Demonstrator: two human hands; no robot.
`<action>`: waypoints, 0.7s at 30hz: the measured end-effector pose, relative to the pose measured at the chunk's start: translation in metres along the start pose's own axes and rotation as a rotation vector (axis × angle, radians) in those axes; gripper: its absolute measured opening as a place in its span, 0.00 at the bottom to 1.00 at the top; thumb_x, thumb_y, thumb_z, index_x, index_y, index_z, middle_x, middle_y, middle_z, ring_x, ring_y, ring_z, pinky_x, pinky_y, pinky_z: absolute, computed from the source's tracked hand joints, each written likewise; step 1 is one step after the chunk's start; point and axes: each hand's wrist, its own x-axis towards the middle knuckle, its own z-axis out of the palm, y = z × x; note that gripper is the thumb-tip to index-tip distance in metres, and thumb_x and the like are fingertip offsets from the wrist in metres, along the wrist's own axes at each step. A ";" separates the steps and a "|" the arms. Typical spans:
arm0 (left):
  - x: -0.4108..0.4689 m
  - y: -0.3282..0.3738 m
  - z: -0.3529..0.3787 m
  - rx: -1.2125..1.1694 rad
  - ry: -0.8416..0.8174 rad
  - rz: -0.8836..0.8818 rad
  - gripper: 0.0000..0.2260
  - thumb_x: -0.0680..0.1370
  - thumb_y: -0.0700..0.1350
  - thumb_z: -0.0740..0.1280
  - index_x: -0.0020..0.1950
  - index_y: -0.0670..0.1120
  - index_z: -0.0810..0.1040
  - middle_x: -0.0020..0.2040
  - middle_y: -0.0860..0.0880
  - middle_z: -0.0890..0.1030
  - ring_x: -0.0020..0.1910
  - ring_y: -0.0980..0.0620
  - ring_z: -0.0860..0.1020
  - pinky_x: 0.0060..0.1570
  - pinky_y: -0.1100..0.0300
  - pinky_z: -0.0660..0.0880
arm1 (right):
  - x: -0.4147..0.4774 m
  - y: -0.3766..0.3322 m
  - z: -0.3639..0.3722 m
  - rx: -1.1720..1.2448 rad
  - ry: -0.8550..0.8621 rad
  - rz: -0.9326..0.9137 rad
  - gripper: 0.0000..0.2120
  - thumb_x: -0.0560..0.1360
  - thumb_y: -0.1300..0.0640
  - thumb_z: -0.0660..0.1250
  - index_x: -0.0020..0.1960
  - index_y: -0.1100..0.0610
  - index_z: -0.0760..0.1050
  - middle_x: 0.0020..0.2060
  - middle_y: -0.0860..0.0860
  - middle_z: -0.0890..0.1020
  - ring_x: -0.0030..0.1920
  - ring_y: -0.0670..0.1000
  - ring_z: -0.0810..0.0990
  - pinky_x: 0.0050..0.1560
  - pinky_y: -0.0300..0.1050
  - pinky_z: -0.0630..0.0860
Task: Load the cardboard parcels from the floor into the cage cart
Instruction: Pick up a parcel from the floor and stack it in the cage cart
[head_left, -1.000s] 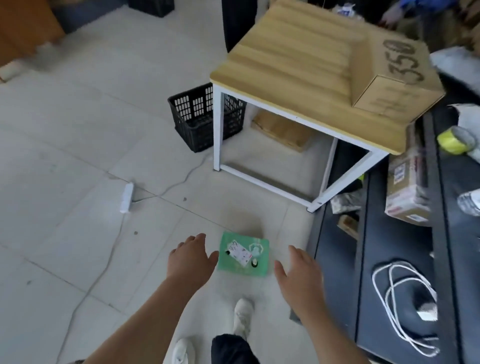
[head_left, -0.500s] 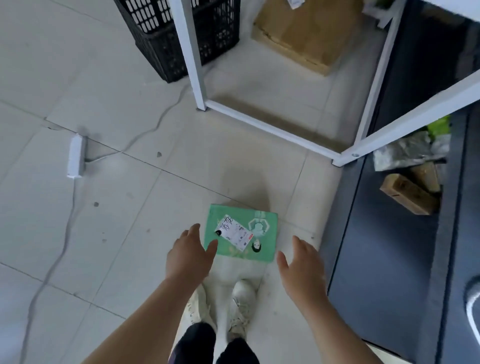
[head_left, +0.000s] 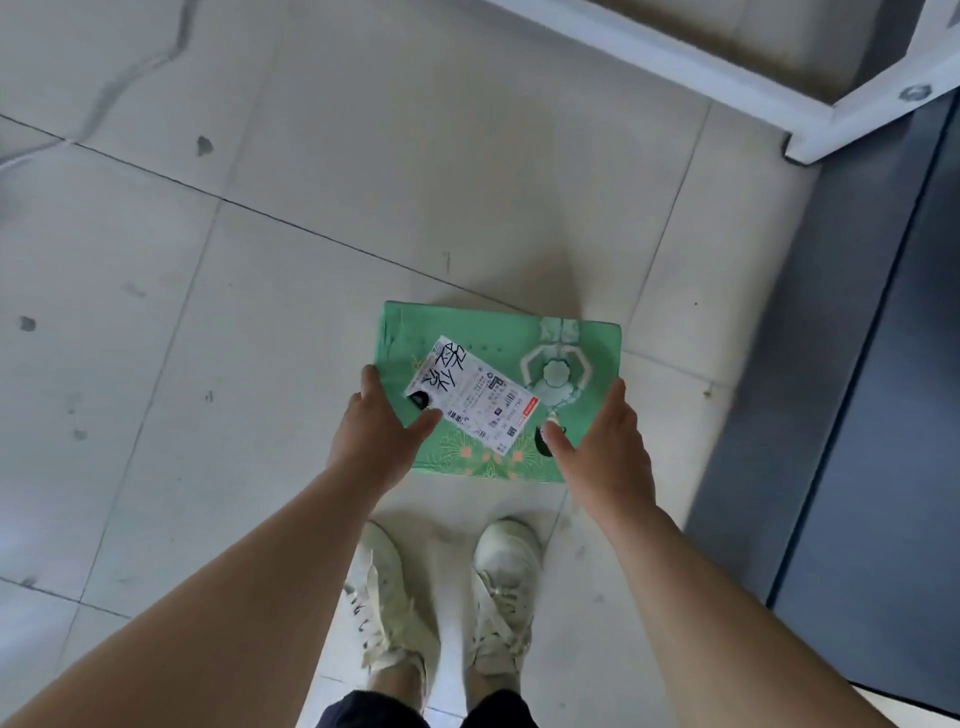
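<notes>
A flat green cardboard parcel (head_left: 467, 327) with a white shipping label (head_left: 470, 397) lies on the tiled floor just ahead of my feet. My left hand (head_left: 371, 441) grips its left edge, thumb on top near the label and fingers down the side. On the opposite edge my right hand (head_left: 608, 452) holds the parcel the same way, thumb pressed on the top face. The parcel looks to be still resting on the floor. The cage cart is out of view.
My two pale shoes (head_left: 389, 597) stand right behind the parcel. A white metal table frame (head_left: 872, 109) crosses the top right corner. A dark grey raised surface (head_left: 857, 415) runs down the right side. Light floor tiles (head_left: 208, 364) fill the left.
I have bent down closer to the floor. Both hands moved forward from hovering short of the parcel to closing on its left and right edges.
</notes>
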 end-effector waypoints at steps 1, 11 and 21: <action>0.004 -0.002 0.006 -0.012 0.001 0.001 0.36 0.74 0.56 0.71 0.73 0.44 0.57 0.57 0.42 0.77 0.51 0.42 0.77 0.43 0.53 0.73 | 0.003 0.000 0.005 0.018 -0.007 0.007 0.44 0.75 0.43 0.68 0.79 0.60 0.47 0.67 0.60 0.69 0.63 0.62 0.73 0.58 0.56 0.74; -0.028 0.003 -0.046 0.010 0.050 -0.061 0.32 0.71 0.59 0.72 0.67 0.44 0.63 0.56 0.44 0.76 0.51 0.42 0.77 0.47 0.51 0.73 | -0.036 -0.046 -0.032 -0.041 0.102 -0.024 0.44 0.72 0.40 0.70 0.77 0.58 0.52 0.64 0.61 0.69 0.60 0.63 0.74 0.56 0.54 0.74; -0.154 0.018 -0.250 -0.167 0.232 -0.093 0.35 0.70 0.60 0.72 0.69 0.45 0.62 0.57 0.45 0.76 0.49 0.43 0.77 0.47 0.51 0.75 | -0.183 -0.189 -0.170 -0.072 0.284 -0.307 0.44 0.73 0.41 0.71 0.78 0.58 0.53 0.67 0.61 0.67 0.64 0.62 0.71 0.60 0.56 0.73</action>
